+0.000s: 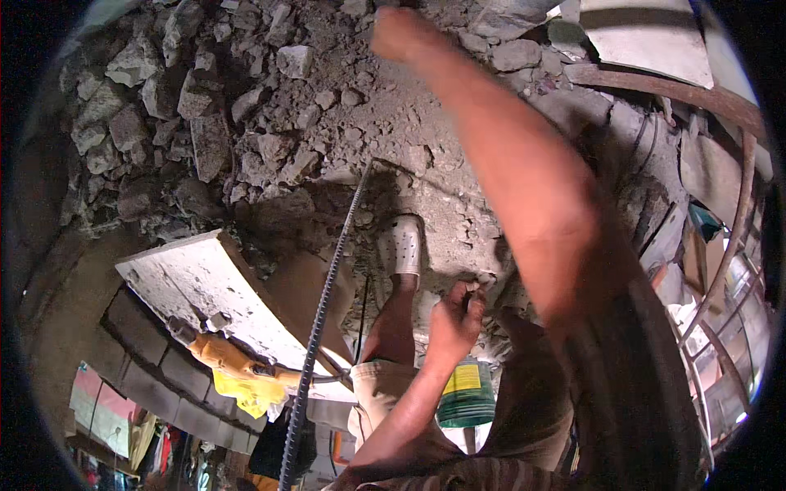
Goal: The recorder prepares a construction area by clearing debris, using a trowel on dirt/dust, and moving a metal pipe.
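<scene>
Green bucket (pixel 468 403), contents unclear

My work surface: uneven dirt ground (pixel 449 243), dusty, strewn with crumbs and small stones. Broken concrete chunks (pixel 205 102) piled directly on it, thickest ahead and to my left, mixed sizes, mostly angular. One paler block (pixel 295 61) sits among the finer debris. My pale perforated clog (pixel 401 245) is planted on the dirt too.

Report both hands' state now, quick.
Left hand: curled; whether it holds anything can't be told.
Right hand: blurred, looks closed; contents can't be told.
</scene>
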The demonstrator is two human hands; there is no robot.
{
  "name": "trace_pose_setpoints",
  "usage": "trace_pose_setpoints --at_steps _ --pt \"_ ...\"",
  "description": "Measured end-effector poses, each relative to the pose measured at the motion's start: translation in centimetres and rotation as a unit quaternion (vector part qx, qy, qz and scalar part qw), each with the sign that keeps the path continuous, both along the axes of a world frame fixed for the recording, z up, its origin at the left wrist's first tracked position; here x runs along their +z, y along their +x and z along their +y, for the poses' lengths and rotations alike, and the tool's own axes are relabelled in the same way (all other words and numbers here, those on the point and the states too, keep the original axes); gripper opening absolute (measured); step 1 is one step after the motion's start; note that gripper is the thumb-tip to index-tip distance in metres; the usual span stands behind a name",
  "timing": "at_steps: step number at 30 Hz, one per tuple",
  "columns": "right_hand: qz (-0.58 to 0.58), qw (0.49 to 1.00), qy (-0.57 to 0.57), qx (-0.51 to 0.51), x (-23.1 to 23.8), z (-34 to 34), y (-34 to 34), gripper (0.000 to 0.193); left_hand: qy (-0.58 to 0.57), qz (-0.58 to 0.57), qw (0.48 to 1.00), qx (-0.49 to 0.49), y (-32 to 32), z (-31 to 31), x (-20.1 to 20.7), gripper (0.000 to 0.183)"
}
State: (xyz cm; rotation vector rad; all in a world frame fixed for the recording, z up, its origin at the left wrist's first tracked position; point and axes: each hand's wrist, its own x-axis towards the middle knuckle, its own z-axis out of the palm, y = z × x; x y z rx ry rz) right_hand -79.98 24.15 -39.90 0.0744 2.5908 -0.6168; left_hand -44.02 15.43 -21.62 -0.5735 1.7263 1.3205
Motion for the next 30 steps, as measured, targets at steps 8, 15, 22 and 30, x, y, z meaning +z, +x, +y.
trace_pose_setpoints --at_steps 8,15,22,30 --pt "-0.165 0.970 -0.170 -0.063 4.8 -3.2 10.4 0.066 0.008 0.042 0.998 0.039 1.0 -0.9 -0.6 0.016" --pt "-0.134 0.958 -0.230 0.110 8.3 -7.2 14.4 0.066 -0.007 0.056 0.998 -0.009 2.3 1.5 -1.5 0.019" --pt "-0.086 0.977 -0.191 -0.032 7.9 -0.4 12.5 0.055 -0.007 0.019 1.000 0.004 3.0 0.4 -1.6 0.016" --pt "-0.191 0.964 -0.183 0.035 5.2 -7.6 18.4 0.058 -0.006 0.046 0.999 0.002 1.3 -0.2 -1.0 0.023"
